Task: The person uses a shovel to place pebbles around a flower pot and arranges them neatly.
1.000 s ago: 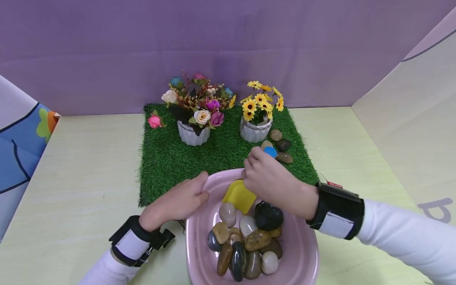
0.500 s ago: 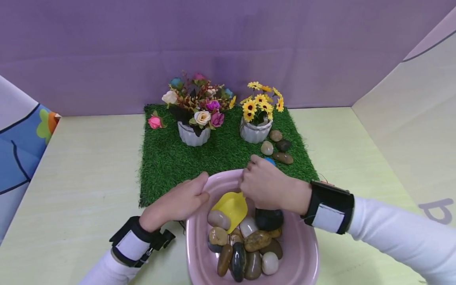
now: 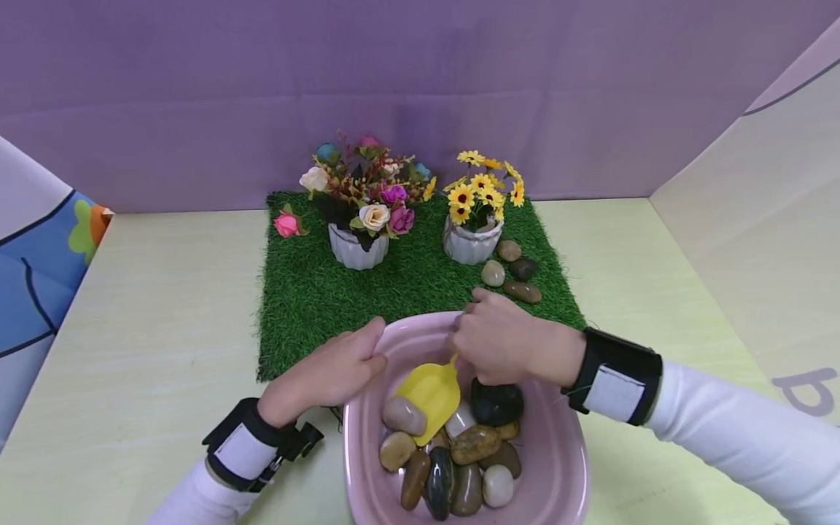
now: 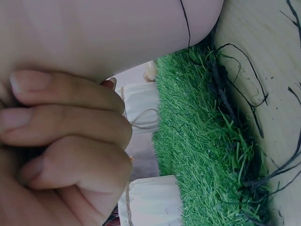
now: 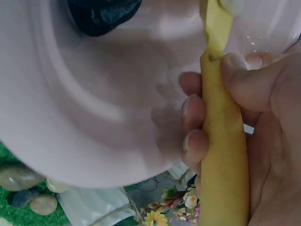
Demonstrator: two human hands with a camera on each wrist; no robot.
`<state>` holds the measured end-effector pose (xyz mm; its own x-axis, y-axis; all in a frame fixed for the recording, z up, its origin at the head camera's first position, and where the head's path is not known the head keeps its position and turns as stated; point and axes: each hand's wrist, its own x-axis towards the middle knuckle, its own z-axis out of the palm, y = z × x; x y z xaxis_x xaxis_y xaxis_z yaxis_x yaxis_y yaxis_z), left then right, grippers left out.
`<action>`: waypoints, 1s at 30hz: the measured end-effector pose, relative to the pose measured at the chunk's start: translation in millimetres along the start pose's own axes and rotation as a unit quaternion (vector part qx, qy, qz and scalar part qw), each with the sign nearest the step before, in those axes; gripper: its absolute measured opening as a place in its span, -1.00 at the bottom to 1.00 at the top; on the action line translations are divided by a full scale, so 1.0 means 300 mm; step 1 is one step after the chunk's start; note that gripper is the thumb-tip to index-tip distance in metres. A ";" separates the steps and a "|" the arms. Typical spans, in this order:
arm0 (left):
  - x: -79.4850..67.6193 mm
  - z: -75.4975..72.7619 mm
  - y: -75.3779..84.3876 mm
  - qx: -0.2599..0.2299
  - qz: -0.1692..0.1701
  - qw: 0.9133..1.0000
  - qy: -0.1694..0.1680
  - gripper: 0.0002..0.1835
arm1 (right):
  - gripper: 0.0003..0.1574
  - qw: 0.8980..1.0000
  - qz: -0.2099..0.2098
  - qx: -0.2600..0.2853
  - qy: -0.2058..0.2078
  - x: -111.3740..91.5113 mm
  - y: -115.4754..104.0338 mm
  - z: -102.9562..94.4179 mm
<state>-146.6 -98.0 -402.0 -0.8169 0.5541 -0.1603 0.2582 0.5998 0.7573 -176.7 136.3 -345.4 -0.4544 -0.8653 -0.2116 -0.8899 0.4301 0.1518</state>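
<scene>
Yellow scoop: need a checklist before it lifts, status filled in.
1. Scoop grip: ok. The right hand has its fingers curled round the yellow scoop at its handle.
2. Basin braced: ok. The left hand holds the rim of the pink basin.
3. Pale stone seated: cannot tell. It overlaps the blade's left edge in the head view; whether the blade bears it is unclear.
4. Blade clear of other stones: not ok. Its edge partly covers the white stone.
5. Flower pots upright: ok. Left pot and right pot stand on artificial turf.
</scene>
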 end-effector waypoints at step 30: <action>-0.003 0.002 0.000 -0.013 -0.011 1.000 0.001 -0.93 | -0.77 0.987 -0.030 -0.159 0.015 -0.087 -0.191 -0.078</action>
<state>-145.5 -98.1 -402.2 -0.8232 0.5398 -0.1760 0.2269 0.5970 0.7695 -112.7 128.2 -325.9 -0.3948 -0.8966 -0.2008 -0.8554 0.2788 0.4365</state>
